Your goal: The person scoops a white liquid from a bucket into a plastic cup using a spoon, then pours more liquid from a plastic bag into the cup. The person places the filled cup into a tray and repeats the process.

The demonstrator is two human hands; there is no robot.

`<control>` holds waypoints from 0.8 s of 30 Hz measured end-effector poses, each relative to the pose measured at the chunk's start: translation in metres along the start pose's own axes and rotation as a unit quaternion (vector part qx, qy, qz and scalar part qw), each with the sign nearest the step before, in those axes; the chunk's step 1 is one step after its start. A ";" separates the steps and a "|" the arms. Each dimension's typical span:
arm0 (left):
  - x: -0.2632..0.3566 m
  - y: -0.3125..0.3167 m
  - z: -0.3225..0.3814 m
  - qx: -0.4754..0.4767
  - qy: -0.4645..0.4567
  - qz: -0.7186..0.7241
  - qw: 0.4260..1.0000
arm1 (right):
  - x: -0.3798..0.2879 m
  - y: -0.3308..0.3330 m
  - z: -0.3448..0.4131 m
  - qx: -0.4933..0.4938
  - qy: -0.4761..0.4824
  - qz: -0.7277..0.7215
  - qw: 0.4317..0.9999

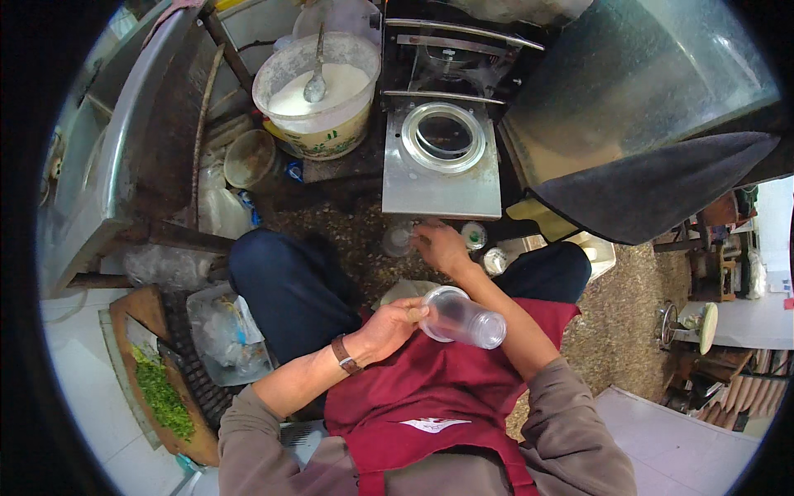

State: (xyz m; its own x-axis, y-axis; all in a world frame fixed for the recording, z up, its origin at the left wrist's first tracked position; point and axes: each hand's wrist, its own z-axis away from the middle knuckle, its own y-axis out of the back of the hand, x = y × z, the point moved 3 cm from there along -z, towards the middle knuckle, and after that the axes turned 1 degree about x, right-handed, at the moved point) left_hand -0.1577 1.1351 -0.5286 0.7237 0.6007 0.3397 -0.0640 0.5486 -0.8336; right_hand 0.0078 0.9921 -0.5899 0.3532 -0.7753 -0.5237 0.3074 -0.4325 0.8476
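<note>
My left hand (392,327) pinches the rim of a clear plastic cup (474,323) above my lap. The cup lies tilted, its base towards my right forearm. Just in front of a metal plate with a round ring (406,136), my right hand (443,248) reaches down. Its fingertips are at a clear round plastic item (397,240), blurred, and I cannot tell whether they grip it. Beside that hand stand a small round container with a green-marked top (474,235) and another small round container (495,260).
A tub (325,127) holding white powder or granules and a metal spoon (316,87) stands ahead left. Chopped greens (162,394) and a cleaver (144,338) lie on a wooden board (201,434). Beside it is a bin of plastic bags (229,353). A dark cloth (657,186) hangs at right.
</note>
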 end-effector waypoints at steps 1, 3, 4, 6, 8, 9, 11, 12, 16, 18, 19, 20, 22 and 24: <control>0.001 0.000 0.000 -0.002 -0.003 0.000 1.000 | 0.009 0.003 -0.001 0.040 -0.042 -0.034 0.998; 0.002 0.000 0.002 -0.005 -0.010 -0.002 1.000 | 0.039 0.020 -0.002 0.099 -0.130 -0.116 0.980; 0.002 -0.001 0.002 -0.006 -0.015 -0.002 1.000 | 0.055 0.031 -0.003 0.129 -0.142 -0.133 0.972; 0.002 -0.001 0.002 -0.002 -0.020 -0.006 1.000 | 0.087 0.052 -0.001 0.173 -0.153 -0.137 0.963; 0.001 -0.002 0.002 0.010 -0.020 -0.014 1.000 | 0.114 0.065 -0.002 0.210 -0.153 -0.161 0.952; 0.001 -0.003 0.001 0.015 -0.024 -0.011 1.000 | 0.125 0.068 -0.006 0.233 -0.154 -0.199 0.939; 0.002 -0.005 0.001 0.012 -0.036 -0.008 0.999 | 0.141 0.073 -0.010 0.264 -0.162 -0.218 0.926; 0.003 -0.005 0.001 0.015 -0.041 -0.008 0.999 | 0.147 0.074 -0.011 0.271 -0.170 -0.200 0.926; 0.006 -0.004 0.001 -0.007 -0.054 0.006 0.998 | 0.149 0.076 -0.016 0.264 -0.196 -0.129 0.935; 0.007 -0.002 0.000 -0.008 -0.058 0.025 0.998 | 0.136 0.083 -0.009 0.282 -0.179 -0.108 0.936; 0.007 -0.002 0.000 -0.008 -0.064 0.037 0.997 | 0.123 0.089 -0.003 0.315 -0.138 -0.080 0.935; 0.008 -0.001 0.000 -0.002 -0.065 0.044 0.997 | 0.108 0.095 0.008 0.347 -0.111 -0.055 0.930; 0.009 -0.003 0.000 -0.018 -0.083 0.057 0.995 | 0.076 0.107 0.042 0.303 -0.115 -0.043 0.945; 0.010 -0.005 -0.001 -0.020 -0.091 0.051 0.994 | 0.041 0.114 0.087 0.142 -0.145 -0.161 0.966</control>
State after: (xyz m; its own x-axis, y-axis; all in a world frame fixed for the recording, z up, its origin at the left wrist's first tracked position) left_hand -0.1497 1.1384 -0.5215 0.5786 0.7489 0.3230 -0.0997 0.4580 -0.8833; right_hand -0.0198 0.8712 -0.5071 0.0040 -0.6575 -0.7535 0.0908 -0.7501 0.6550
